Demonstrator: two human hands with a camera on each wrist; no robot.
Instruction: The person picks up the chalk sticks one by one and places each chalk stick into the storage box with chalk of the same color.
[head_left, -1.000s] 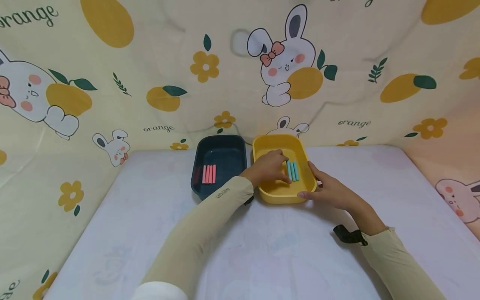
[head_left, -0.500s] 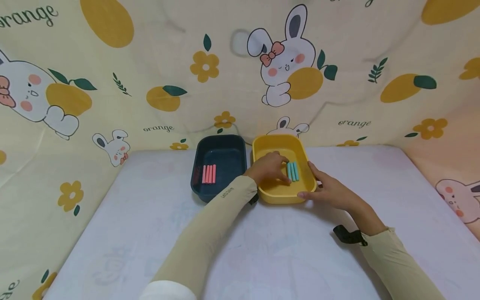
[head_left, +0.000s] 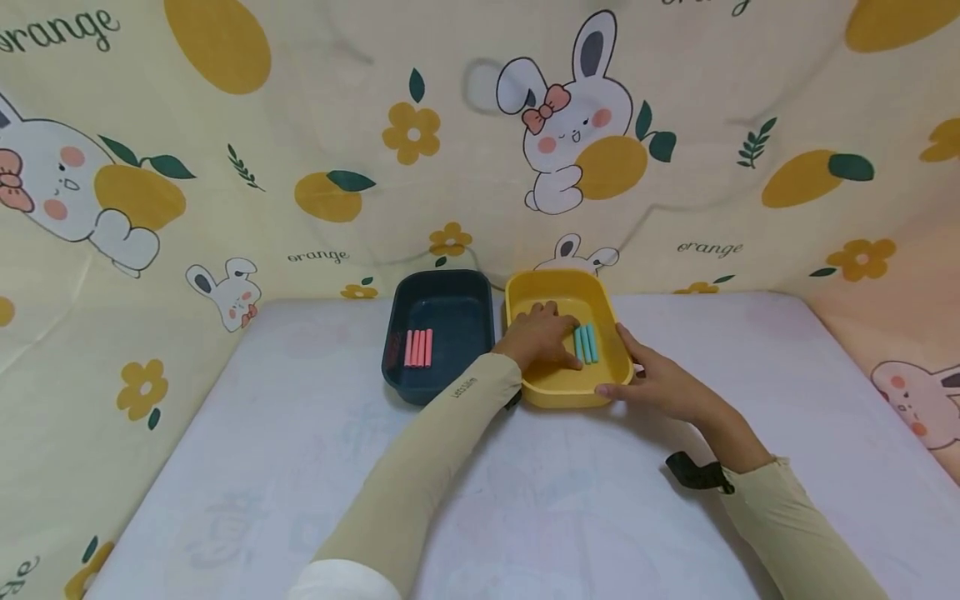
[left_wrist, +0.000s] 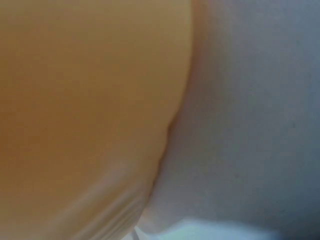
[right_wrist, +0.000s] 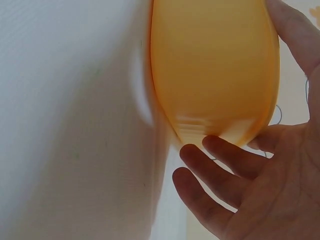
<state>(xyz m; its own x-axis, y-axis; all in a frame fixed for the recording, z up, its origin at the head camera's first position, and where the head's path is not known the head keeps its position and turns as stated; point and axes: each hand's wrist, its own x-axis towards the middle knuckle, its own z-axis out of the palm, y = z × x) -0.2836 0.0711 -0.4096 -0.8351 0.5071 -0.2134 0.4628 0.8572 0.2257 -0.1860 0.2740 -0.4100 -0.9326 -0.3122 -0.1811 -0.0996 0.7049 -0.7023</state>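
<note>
Three teal chalk sticks (head_left: 586, 344) lie side by side in the yellow tray (head_left: 562, 392). My left hand (head_left: 540, 336) reaches into that tray from the left. Its thumb and index finger pinch the leftmost teal stick at its two ends, as far as the head view shows. At the tray's near right corner my right hand (head_left: 663, 382) holds the rim, thumb at the front and a finger along the right wall. In the right wrist view several fingers curl loosely below the tray (right_wrist: 215, 65). The left wrist view holds only a blurred close surface and the white table.
A dark blue tray (head_left: 457, 310) stands left of the yellow one, with several pink chalk sticks (head_left: 418, 348) lined up in it. Both trays sit at the back of the white table (head_left: 525, 500), close to a printed cloth backdrop (head_left: 450, 125).
My left wrist and forearm have shifted a little to the right, and the fingers stay by the teal sticks. The leftmost stick has slid slightly. The right hand stays put.
</note>
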